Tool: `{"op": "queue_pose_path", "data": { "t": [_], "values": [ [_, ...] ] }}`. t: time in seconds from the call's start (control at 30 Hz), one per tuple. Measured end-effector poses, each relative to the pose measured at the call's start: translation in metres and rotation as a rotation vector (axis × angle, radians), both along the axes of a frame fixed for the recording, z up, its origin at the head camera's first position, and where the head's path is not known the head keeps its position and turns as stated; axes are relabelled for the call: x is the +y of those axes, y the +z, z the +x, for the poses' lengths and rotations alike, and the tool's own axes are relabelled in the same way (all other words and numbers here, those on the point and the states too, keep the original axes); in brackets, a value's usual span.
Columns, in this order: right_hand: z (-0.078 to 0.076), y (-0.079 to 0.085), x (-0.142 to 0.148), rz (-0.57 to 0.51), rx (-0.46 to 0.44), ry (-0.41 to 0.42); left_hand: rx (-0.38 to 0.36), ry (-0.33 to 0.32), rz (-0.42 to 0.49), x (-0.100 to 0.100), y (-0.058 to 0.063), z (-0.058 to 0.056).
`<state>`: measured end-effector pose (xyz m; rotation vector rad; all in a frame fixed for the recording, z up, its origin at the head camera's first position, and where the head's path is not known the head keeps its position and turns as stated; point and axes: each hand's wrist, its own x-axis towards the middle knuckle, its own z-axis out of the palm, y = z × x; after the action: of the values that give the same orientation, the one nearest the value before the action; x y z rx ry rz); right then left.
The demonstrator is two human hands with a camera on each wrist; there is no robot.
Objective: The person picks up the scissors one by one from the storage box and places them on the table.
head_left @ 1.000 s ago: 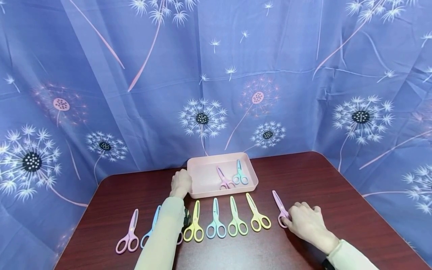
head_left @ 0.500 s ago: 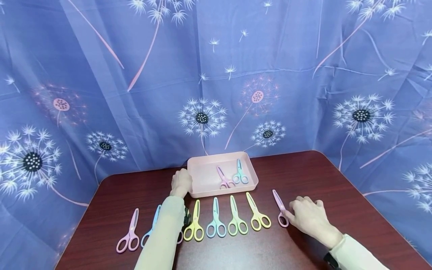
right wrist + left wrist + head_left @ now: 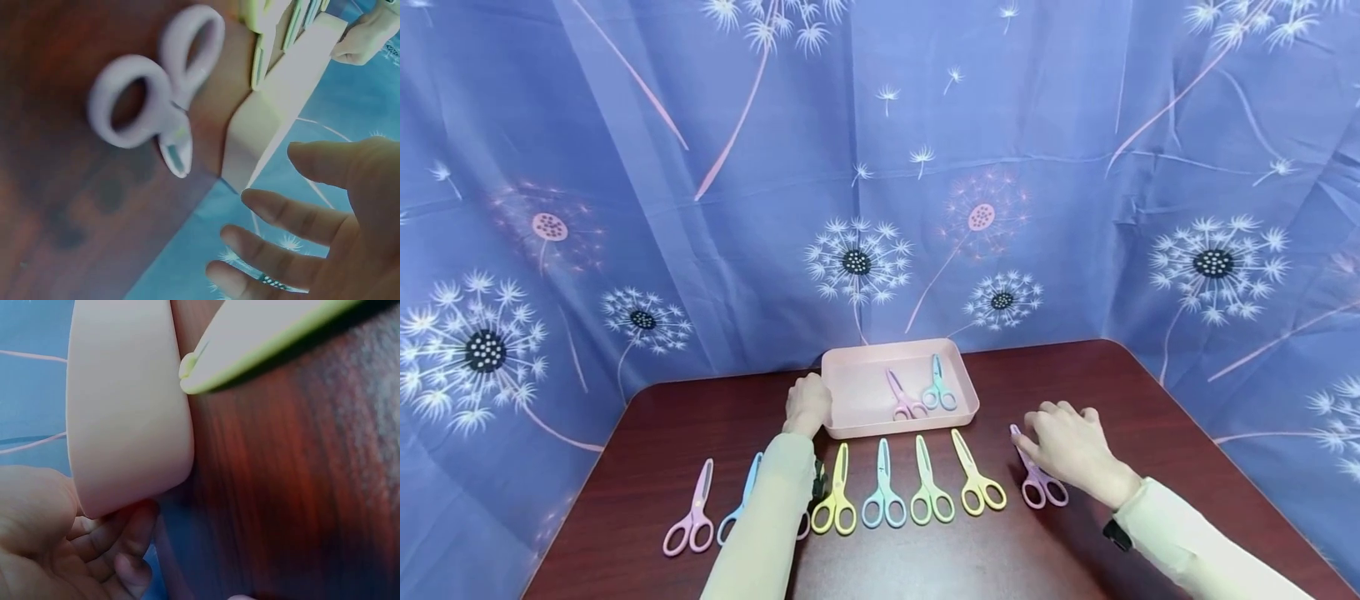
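At the left end of a pale pink tray [image 3: 880,431], my left hand [image 3: 808,406] grips the wall; in the left wrist view the fingers curl at the tray's end [image 3: 125,412]. Inside the tray lie purple scissors [image 3: 896,388] and turquoise scissors [image 3: 937,390]. My right hand [image 3: 1070,446] hovers over another pair of purple scissors [image 3: 1034,472] at the right end of the row, covering part of their blades. The right wrist view shows its fingers apart and loosely bent, holding nothing, with the purple scissors [image 3: 175,125] flat on the table beyond them.
Left of the purple pair runs a row of scissors, including yellow [image 3: 972,477], green [image 3: 925,475], blue [image 3: 883,483], yellow [image 3: 838,492] and purple [image 3: 696,504]. My left sleeve [image 3: 767,517] hides some of them. A blue dandelion curtain [image 3: 760,275] hangs behind the table.
My right hand has lifted off the purple scissors' handles and moved forward toward their blades. Both finger loops now show, and the scissors are turned slightly. The left hand stays at the tray.
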<state>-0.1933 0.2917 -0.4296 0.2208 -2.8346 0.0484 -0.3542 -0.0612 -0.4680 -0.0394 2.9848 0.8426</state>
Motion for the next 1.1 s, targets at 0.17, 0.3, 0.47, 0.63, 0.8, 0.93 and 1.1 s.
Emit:
{"op": "queue_pose_path", "data": {
  "t": [0.17, 0.3, 0.47, 0.63, 0.8, 0.93, 1.1],
  "values": [
    [-0.014, 0.006, -0.007, 0.013, 0.003, 0.029, -0.003, 0.002, 0.000, 0.000, -0.001, 0.000],
    [-0.030, 0.008, -0.014, 0.022, 0.013, 0.053, -0.007, 0.002, -0.002, 0.000, 0.000, 0.000],
    [-0.050, 0.006, -0.024, 0.038, 0.025, 0.044, -0.008, 0.000, 0.001, 0.000, 0.000, 0.000],
    [-0.068, 0.003, -0.039, 0.061, -0.017, 0.031, 0.000, 0.003, 0.004, 0.000, 0.001, 0.001],
    [-0.081, 0.002, -0.055, 0.073, -0.052, 0.033, 0.001, 0.001, -0.006, 0.000, 0.001, 0.000],
    [-0.090, 0.000, -0.068, 0.062, -0.075, 0.041, -0.002, -0.003, -0.012, 0.001, 0.001, -0.001],
    [-0.102, -0.008, -0.082, 0.054, -0.133, 0.037, 0.000, -0.003, -0.008, 0.001, 0.000, 0.000]
  ]
}}
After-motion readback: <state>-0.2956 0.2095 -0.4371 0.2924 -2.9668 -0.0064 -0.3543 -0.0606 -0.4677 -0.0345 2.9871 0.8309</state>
